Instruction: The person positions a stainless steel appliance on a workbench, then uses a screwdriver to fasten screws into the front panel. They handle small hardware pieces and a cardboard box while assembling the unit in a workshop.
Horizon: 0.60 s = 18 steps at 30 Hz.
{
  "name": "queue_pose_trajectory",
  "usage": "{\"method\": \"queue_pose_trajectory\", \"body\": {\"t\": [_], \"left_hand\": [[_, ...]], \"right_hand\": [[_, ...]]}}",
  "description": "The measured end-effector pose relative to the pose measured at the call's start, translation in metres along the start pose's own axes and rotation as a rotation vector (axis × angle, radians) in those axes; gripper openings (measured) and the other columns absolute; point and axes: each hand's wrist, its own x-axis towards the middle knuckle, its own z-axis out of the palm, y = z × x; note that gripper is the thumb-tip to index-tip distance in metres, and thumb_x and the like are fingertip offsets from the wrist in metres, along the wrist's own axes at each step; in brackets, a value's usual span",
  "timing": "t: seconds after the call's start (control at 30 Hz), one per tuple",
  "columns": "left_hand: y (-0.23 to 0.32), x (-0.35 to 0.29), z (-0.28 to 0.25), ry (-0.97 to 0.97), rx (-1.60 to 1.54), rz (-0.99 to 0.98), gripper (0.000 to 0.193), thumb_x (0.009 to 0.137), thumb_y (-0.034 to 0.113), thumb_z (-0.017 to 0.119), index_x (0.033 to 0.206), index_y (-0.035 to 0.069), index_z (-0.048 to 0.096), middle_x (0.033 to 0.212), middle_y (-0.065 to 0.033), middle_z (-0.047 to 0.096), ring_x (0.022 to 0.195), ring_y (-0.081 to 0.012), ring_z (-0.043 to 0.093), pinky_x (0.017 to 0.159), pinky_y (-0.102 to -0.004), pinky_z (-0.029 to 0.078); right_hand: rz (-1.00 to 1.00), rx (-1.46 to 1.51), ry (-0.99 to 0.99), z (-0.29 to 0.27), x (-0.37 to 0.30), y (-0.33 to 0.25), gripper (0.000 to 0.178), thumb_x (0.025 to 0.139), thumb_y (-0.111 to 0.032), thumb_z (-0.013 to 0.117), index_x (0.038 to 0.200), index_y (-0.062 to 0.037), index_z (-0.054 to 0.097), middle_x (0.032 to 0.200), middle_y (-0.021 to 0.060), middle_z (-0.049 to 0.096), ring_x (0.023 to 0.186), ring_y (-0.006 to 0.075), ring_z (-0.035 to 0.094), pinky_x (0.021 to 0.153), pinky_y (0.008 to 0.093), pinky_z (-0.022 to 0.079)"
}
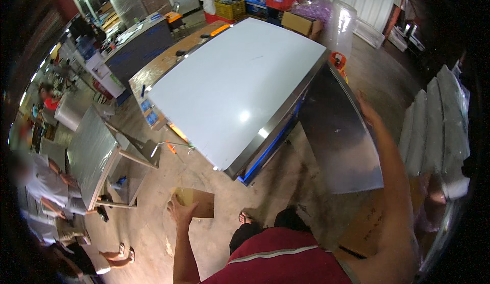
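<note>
Fingers of the left hand (182, 212), thumb apart, grip a brown rectangular cardboard piece (205, 205) at seven o'clock; the right hand (368, 112) meets a dark glossy metal panel (343, 143) toward three, finger spread unclear. At twelve, a yellow plastic crate (229, 10) holds indistinct items.

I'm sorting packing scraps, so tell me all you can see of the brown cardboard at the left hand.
The brown cardboard looks small and roughly rectangular, with a lighter, yellowish patch toward its upper left; a fold is possible but unclear. The left hand grips its left side, thumb across its surface. It shows against the floor; whether they touch is unclear.
</note>
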Motion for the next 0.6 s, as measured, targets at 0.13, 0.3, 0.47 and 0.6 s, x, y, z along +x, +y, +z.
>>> {"method": "queue_pose_trajectory", "body": {"t": [0.13,0.3,0.47,0.6], "left_hand": [[-0.019,-0.023,0.0,0.022,0.017,-0.022,0.108,0.06,0.046,0.092,0.151,0.017,0.039,0.142,-0.0212,0.048,0.133,-0.0425,0.043,0.109,-0.056,0.039],[-0.028,-0.056,-0.006,0.04,0.003,-0.021,0.111,0.059,0.048,0.092,0.151,0.017,0.038,0.141,-0.0222,0.048,0.134,-0.0424,0.043,0.11,-0.0544,0.039],[-0.017,-0.065,-0.019,0.044,0.051,0.034,0.111,0.059,0.051,0.092,0.15,0.016,0.04,0.137,-0.0217,0.052,0.129,-0.0434,0.047,0.109,-0.0537,0.04],[0.005,-0.049,-0.03,0.151,0.056,0.081,0.108,0.06,0.047,0.092,0.15,0.016,0.041,0.138,-0.0211,0.053,0.129,-0.0433,0.047,0.105,-0.0541,0.044]], "right_hand": [[0.339,0.413,-0.329,-0.001,-0.074,-0.041,0.089,0.098,-0.077,0.035,0.165,-0.0232,0.011,0.158,0.0283,0.034,0.131,0.0391,0.055,0.1,0.0459,0.052],[0.084,0.417,-0.396,0.023,-0.121,-0.052,0.078,0.103,-0.053,0.055,0.162,-0.0173,0.019,0.144,0.022,0.049,0.102,0.028,0.068,0.085,0.0393,0.059],[0.052,0.313,-0.123,0.061,-0.14,-0.028,0.065,0.101,-0.033,0.064,0.153,-0.0061,0.036,0.144,0.0196,0.051,0.108,0.0277,0.067,0.087,0.0396,0.058],[-0.067,0.394,0.045,0.094,-0.095,-0.027,0.067,0.1,-0.04,0.063,0.152,-0.0041,0.039,0.145,0.0194,0.051,0.119,0.0313,0.061,0.101,0.0425,0.05]]}}
